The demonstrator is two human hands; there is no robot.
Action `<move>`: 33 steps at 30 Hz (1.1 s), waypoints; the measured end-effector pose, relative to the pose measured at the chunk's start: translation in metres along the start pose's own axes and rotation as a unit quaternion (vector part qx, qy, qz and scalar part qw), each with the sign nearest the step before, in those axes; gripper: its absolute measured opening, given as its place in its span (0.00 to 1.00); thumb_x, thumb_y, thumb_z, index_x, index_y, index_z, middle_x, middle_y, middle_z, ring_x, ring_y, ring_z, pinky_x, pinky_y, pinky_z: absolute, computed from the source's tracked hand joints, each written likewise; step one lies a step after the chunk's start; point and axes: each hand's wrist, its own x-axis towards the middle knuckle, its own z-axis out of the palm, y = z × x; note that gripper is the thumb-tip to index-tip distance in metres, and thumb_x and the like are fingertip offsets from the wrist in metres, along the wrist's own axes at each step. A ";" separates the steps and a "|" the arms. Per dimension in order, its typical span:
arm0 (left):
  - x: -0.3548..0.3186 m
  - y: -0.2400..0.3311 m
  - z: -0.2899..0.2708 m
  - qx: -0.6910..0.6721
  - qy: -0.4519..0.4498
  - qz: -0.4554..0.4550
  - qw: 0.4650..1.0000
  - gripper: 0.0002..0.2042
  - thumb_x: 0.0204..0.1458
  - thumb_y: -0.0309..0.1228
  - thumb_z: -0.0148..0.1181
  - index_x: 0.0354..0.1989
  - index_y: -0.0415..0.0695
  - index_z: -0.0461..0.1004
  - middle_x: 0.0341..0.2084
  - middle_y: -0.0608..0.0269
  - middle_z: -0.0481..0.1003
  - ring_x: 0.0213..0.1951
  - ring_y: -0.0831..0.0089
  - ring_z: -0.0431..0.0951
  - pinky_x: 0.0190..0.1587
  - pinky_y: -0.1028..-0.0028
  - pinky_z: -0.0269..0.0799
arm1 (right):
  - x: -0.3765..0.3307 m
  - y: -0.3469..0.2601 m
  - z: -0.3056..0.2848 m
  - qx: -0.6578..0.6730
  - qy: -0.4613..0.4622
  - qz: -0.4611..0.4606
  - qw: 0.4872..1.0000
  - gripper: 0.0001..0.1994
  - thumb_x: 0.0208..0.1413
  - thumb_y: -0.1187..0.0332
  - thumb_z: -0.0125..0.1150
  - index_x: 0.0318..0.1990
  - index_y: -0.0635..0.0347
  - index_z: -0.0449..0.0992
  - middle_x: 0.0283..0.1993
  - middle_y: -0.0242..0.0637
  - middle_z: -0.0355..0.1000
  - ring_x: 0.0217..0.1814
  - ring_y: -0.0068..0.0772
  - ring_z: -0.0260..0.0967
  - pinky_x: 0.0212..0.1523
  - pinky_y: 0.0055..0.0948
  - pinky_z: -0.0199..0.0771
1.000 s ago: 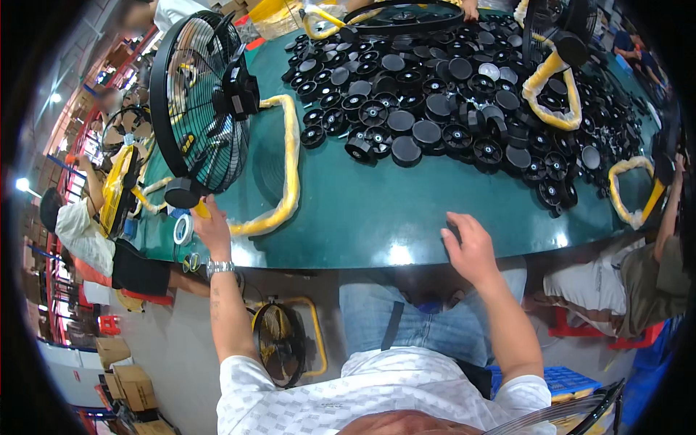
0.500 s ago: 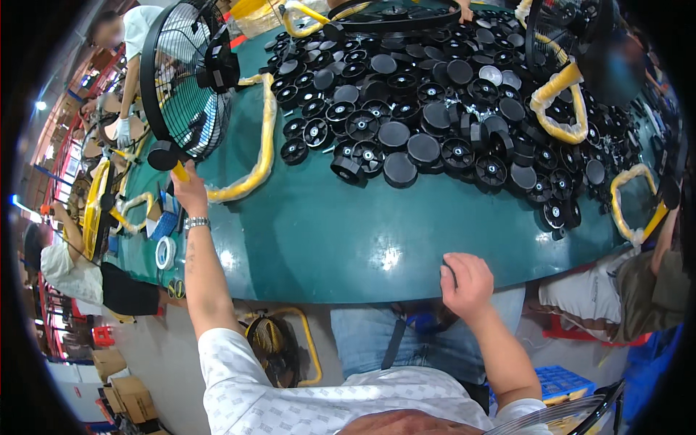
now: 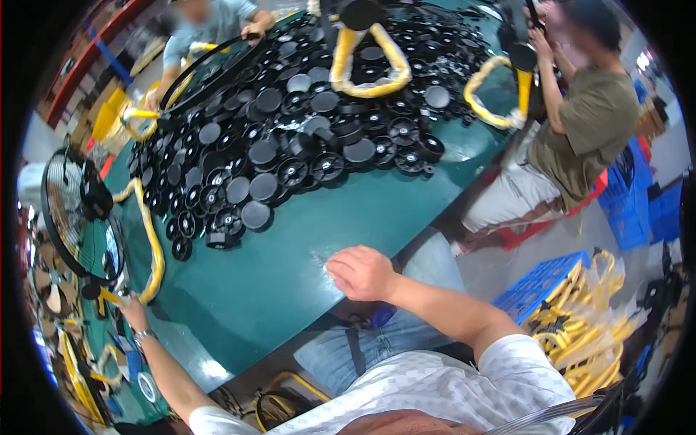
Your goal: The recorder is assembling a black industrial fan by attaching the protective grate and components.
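Note:
At the left of the table, my left hand [image 3: 132, 312] grips the yellow tube stand [image 3: 155, 254] of a black-caged fan [image 3: 81, 210], close to a round black cap [image 3: 90, 290] on the stand. The fan stands upright, and part of its tube is wrapped in clear film. My right hand [image 3: 362, 272] is over the table's near edge with its fingers curled in; whatever they may hold is hidden. Beyond it, round black plastic caps [image 3: 255, 216] lie heaped on the green table [image 3: 239, 290], some showing their ribbed undersides.
A co-worker [image 3: 580, 123] sits at the right beside another yellow stand [image 3: 482, 90]; a second person [image 3: 210, 36] handles a black ring at the far left. A yellow looped stand [image 3: 370, 65] rests on the heap. On the floor, a blue crate [image 3: 540, 286] holds yellow tubes.
The view has turned right, bringing the co-worker and crate into sight. My left hand keeps its hold on the stand. My right hand has moved further over the table's edge.

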 end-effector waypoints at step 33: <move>-0.378 0.299 -0.097 -0.193 -0.003 0.192 0.962 0.11 0.52 0.30 0.63 0.43 0.39 0.77 0.48 0.50 0.76 0.50 0.53 0.75 0.54 0.60 0.71 | 0.277 0.306 -0.010 0.169 0.224 0.356 0.892 0.31 0.58 0.45 0.61 0.48 0.72 0.70 0.34 0.45 0.75 0.30 0.36 0.76 0.34 0.35 0.77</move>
